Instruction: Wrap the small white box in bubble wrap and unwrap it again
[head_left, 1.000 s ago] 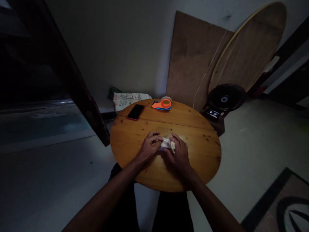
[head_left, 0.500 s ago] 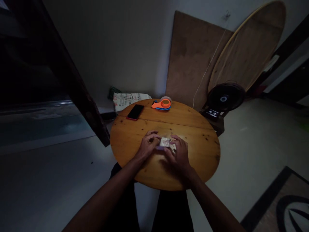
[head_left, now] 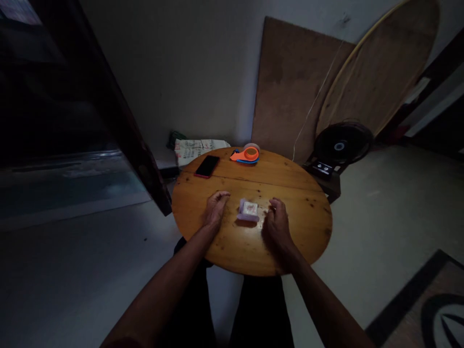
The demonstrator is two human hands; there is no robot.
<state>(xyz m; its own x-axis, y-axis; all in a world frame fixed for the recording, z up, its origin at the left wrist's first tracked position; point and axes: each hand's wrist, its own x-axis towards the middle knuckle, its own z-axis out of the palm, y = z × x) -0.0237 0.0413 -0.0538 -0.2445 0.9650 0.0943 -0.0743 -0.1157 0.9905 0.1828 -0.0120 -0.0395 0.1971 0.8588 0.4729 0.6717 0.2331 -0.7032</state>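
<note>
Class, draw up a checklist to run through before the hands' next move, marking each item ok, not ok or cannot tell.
1. Small box resting on the table: ok.
2. Left hand off the box: ok, apart from it.
3. Right hand off the box: ok, on its other side.
4. Purple wrapping sealed: cannot tell, too small and dim.
5. Tape dispenser beside the box: not ok, near the table's far edge.

Dim wall (head_left: 203, 72) rising beyond the right hand (head_left: 279, 220), brown board (head_left: 297, 82) leaning there, pale floor (head_left: 380, 208) spreading rightward.
</note>
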